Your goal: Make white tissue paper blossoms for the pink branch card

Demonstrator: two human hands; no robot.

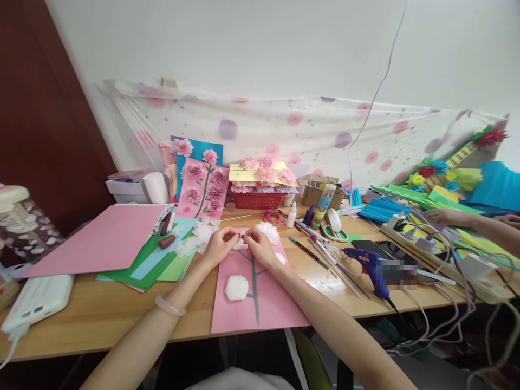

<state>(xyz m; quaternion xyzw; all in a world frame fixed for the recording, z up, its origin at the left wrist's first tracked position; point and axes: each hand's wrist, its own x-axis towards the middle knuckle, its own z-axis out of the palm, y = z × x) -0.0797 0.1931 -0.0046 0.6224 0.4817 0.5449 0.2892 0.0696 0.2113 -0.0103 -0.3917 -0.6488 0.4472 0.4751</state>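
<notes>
Over the upper part of a pink sheet (227, 319), my left hand (221, 246) and my right hand (260, 248) meet with pinched fingers. Between them is a small white tissue-paper piece (239, 245) with a purplish spot at the fingertips; the fingers hide much of it. A stem with branches (254, 287) is drawn on the sheet in grey-green. One flat white paper disc (236, 287) lies at the left of the stem. Another white piece (280, 258) shows partly beside my right wrist. A fluffy white paper flower (268, 233) sits at the sheet's top right corner.
Loose white tissue petals (203, 235) lie left of my hands. Pens (309, 252), a blue glue gun (371, 268) and phones (400, 260) are to the right, near a power strip (439, 260) with cables. Another person's hand (447, 218) reaches in at far right. A red basket (255, 201) stands behind.
</notes>
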